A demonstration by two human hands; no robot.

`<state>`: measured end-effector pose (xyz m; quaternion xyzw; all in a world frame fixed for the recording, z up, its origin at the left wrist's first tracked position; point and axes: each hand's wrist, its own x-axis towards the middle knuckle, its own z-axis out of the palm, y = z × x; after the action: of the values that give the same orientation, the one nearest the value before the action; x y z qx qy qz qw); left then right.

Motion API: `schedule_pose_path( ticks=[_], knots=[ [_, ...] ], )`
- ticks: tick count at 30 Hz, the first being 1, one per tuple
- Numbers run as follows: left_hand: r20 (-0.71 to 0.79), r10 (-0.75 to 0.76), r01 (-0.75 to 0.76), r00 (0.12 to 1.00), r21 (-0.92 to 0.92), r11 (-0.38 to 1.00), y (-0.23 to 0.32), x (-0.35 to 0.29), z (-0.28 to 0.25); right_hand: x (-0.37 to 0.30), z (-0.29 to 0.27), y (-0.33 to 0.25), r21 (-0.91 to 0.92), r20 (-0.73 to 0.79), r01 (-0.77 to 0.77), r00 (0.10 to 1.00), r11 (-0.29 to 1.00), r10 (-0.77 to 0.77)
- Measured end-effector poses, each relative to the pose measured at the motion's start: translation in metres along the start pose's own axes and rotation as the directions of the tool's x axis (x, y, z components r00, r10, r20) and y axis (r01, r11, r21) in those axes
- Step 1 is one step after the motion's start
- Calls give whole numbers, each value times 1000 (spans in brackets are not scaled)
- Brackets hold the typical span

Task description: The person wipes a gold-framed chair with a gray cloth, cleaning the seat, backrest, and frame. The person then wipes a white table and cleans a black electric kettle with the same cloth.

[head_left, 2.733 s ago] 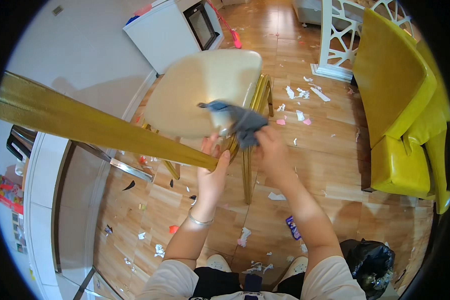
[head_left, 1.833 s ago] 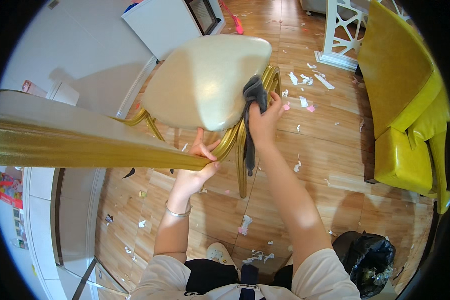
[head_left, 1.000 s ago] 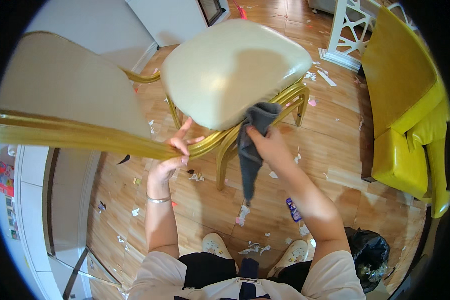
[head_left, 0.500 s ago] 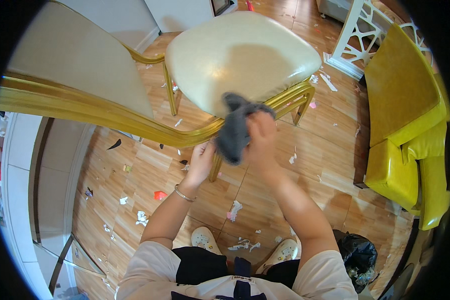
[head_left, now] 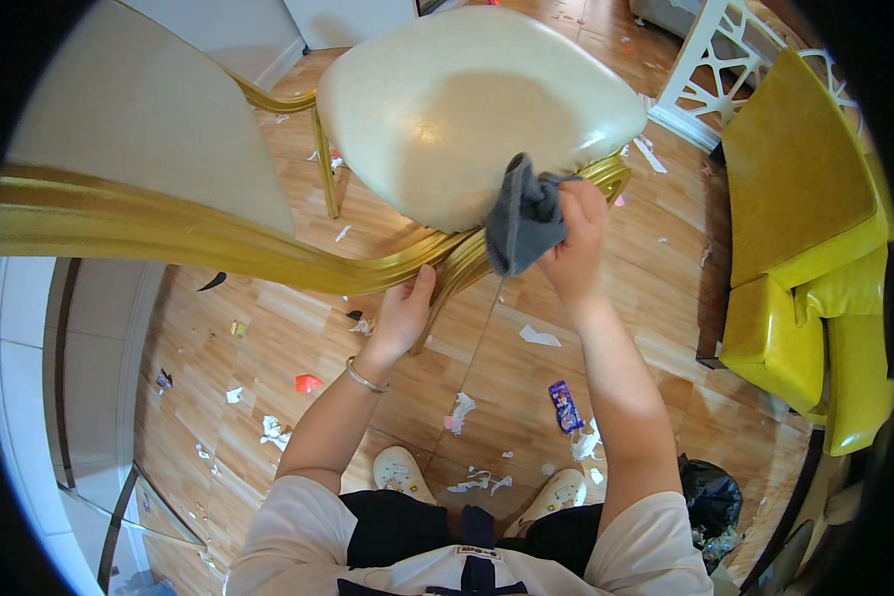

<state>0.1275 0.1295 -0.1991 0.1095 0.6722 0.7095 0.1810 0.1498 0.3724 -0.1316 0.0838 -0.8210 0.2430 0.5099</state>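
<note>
A gold-framed chair (head_left: pixel 387 109) with a cream padded seat and backrest stands before me, its back toward the left. My left hand (head_left: pixel 402 313) grips the gold frame (head_left: pixel 368 273) from below, near where backrest and seat rail meet; a bangle circles that wrist. In my right hand (head_left: pixel 578 238) is a bunched dark grey cloth (head_left: pixel 526 219), closed between the fingers. The cloth lies against the gold side rail just under the seat's near edge and hides part of it. My right fingertips are partly covered by the cloth.
Paper scraps (head_left: pixel 273 432), a purple wrapper (head_left: pixel 565 407) and a red scrap (head_left: pixel 308 383) litter the wood-look floor. At the right stands a yellow sofa (head_left: pixel 795 238), with a white openwork panel (head_left: pixel 700 89) behind it. A black bin bag (head_left: pixel 710 497) sits near my right side.
My right hand and the cloth have moved right and slightly up along the seat rail. My left hand keeps hold of the frame. The purple wrapper has come into sight beside my right forearm.
</note>
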Motion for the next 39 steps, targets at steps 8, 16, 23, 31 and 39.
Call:
schedule_pose_path(
  ticks=[8,16,23,31,39],
  knots=[
    [-60,110,-118,992,-140,983,9,5,22,-9,18,-34,63,-21,-64,998,996,66],
    [222,266,-288,938,73,955,-3,-2,7,-54,41,-58,107,77,152,984,983,-161],
    [-150,187,-191,971,-10,982,-5,5,27,-16,14,29,-67,-235,-176,959,982,155],
    [-229,28,-28,973,5,1000,7,1,32,-4,-11,50,378,-120,-682,635,626,763],
    [-178,118,-121,977,-8,993,-12,7,23,-16,27,-28,311,-272,-498,769,810,578]
  ],
)
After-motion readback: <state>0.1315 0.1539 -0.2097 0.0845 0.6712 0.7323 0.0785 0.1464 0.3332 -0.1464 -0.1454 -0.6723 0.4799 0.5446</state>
